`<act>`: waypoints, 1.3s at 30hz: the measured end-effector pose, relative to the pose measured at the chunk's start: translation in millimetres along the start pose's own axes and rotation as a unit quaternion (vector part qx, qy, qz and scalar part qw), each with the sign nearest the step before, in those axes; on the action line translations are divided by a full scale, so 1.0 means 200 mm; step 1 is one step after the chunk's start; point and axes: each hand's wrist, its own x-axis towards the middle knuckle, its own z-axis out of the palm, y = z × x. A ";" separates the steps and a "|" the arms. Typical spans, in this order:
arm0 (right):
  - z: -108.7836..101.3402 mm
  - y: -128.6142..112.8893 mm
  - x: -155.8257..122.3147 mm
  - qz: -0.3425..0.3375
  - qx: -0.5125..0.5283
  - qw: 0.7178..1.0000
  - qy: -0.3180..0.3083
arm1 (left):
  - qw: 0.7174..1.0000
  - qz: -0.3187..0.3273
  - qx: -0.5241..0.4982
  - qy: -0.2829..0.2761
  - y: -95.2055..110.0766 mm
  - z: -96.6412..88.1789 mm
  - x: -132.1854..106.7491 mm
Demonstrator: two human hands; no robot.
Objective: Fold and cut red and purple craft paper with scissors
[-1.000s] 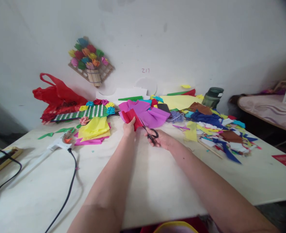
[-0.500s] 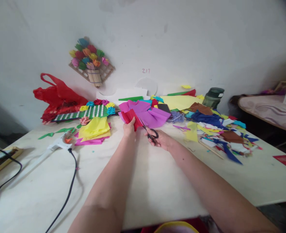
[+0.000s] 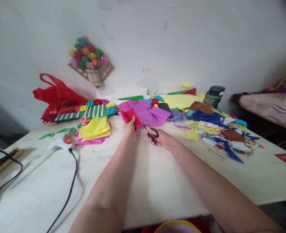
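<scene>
My left hand (image 3: 129, 128) pinches a folded piece of red paper (image 3: 131, 116) above the white table (image 3: 157, 181). Black-handled scissors (image 3: 151, 132) are gripped in my right hand (image 3: 162, 139), fingers through the loops, and their blades reach into the right edge of the red paper. Behind the red piece lies a heap of pleated purple and pink paper (image 3: 148, 112).
A glue gun (image 3: 60, 142) with a black cord (image 3: 67, 191) lies at the left, near yellow paper (image 3: 94, 128), a green paper craft with rosettes (image 3: 89, 110) and a red plastic bag (image 3: 58, 97). Coloured scraps (image 3: 218, 131) and a dark green jar (image 3: 213, 95) crowd the right. A bed (image 3: 269, 108) stands far right.
Almost nothing: both hands stay at the red paper with the scissors' blades in it; the view shifted very slightly.
</scene>
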 end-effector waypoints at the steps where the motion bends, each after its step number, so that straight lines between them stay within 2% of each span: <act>1: 0.00 0.00 0.00 0.001 0.000 1.000 0.001 | 1.000 0.003 0.000 -0.001 0.00 0.00 0.00; 27: -0.01 0.01 0.00 -0.019 0.004 1.000 -0.004 | 1.000 -0.010 0.023 0.015 0.01 0.00 0.00; 39: 0.00 0.03 0.01 -0.020 0.007 1.000 0.002 | 1.000 -0.005 0.008 -0.011 0.00 -0.01 0.01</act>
